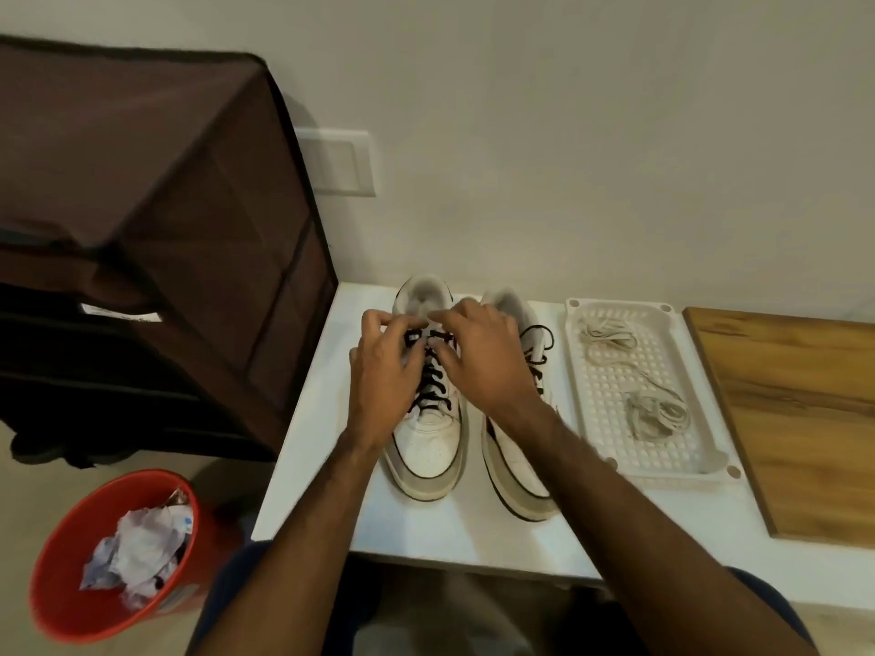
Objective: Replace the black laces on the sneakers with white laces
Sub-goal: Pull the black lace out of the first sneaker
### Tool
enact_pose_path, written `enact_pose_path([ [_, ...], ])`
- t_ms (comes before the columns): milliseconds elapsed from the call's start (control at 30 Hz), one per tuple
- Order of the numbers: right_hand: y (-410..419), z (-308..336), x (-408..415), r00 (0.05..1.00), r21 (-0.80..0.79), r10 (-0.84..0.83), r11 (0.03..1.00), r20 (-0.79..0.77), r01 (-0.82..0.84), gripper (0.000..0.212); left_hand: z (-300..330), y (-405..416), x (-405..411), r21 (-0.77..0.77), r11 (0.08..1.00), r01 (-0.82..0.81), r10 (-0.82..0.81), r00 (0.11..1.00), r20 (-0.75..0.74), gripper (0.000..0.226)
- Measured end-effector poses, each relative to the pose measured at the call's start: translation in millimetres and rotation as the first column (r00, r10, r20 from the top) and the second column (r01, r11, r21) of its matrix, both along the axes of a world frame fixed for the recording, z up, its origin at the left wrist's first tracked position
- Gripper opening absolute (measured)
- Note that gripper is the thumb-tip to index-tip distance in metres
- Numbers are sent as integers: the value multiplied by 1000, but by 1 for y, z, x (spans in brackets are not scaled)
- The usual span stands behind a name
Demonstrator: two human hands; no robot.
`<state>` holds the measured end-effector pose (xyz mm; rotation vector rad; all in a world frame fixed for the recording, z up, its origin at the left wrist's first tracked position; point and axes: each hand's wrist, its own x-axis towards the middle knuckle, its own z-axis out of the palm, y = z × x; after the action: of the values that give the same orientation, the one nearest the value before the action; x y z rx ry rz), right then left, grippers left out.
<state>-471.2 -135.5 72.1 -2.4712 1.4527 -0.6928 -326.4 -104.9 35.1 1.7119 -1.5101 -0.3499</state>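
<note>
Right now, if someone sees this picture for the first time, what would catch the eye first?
Probably the left hand and right hand, meeting over the black laces of the left sneaker on the white table. Next, the red bin of crumpled paper on the floor at lower left, then the white laces in the tray beside the right sneaker.

Two sneakers stand side by side on the table, toes toward the person: the left sneaker and the right sneaker. Just right of them lies a tray with two lace bundles in it, then a board. Left of the table stands a cabinet; before it, on the floor, a bin holding paper.
</note>
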Motion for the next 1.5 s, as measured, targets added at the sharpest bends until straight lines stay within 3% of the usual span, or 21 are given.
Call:
enact_pose_path([
  [167,-28,-17,-2,990,5,74,997,120,-75,13,4,-19,16,2,999,51,-51,999,6,7],
  [267,-33,-12,-7,967,76,45,995,250,-66,7,7,-23,19,-2,998,60,-60,986,-158,18],
  [333,-31,-6,-13,930,219,-30,974,366,-55,6,10,-23,20,27,999,44,-34,955,-293,25],
  [500,-34,10,-27,805,568,-169,789,569,-236,25,17,-26,26,51,965,258,-162,739,-654,25],
  [567,-36,17,-31,691,590,-228,730,686,-345,31,26,-28,28,-62,967,246,-208,632,-747,24],
  [633,-38,25,-36,463,523,-302,705,833,-480,30,40,-29,31,-210,967,146,-256,519,-816,22],
  [700,-40,32,-42,254,410,-323,749,912,-520,27,52,-29,34,-330,943,40,-313,439,-842,20],
  [733,-40,33,-44,214,375,-308,786,927,-491,27,55,-29,35,-357,934,1,-317,460,-829,20],
  [767,-41,33,-47,246,362,-278,825,929,-435,30,54,-28,37,-354,935,-29,-280,554,-784,21],
  [800,-41,33,-50,369,369,-235,861,899,-350,36,49,-29,41,-321,946,-49,-192,713,-674,22],
  [867,-41,29,-57,764,353,-113,922,636,-158,53,31,-28,47,-203,978,-38,-11,971,-237,32],
  [900,-41,25,-60,901,319,-61,944,429,-88,59,21,-28,47,-130,991,-25,22,999,-25,38],
  [933,-42,22,-64,964,273,-37,961,264,-38,62,15,-27,45,-76,997,-27,34,995,94,43],
  [1000,-44,22,-74,984,175,-20,985,178,-12,57,14,-25,37,-52,999,7,-2,996,90,42],
  [1067,-45,29,-82,934,212,34,970,354,-116,45,18,-24,26,-29,988,153,-153,988,6,43],
  [1167,-36,51,-78,632,318,56,827,773,-463,36,13,-25,11,137,960,244,-272,930,248,49],
  [1233,-33,59,-75,555,288,63,803,830,-521,32,3,-24,8,190,964,187,-247,893,377,41],
  [1300,-33,55,-76,781,313,98,880,616,-358,28,-2,-23,6,167,978,127,-183,903,388,35],
  [1367,-29,39,-76,978,226,43,970,206,-90,26,-3,-24,4,150,985,80,-134,911,390,34],
  [1433,-15,24,-72,989,183,-112,979,95,93,37,-3,-25,2,138,989,51,-103,908,406,33],
  [1500,1,10,-63,983,213,-176,960,-41,181,63,-3,-25,2,137,990,40,-93,908,407,32],
])
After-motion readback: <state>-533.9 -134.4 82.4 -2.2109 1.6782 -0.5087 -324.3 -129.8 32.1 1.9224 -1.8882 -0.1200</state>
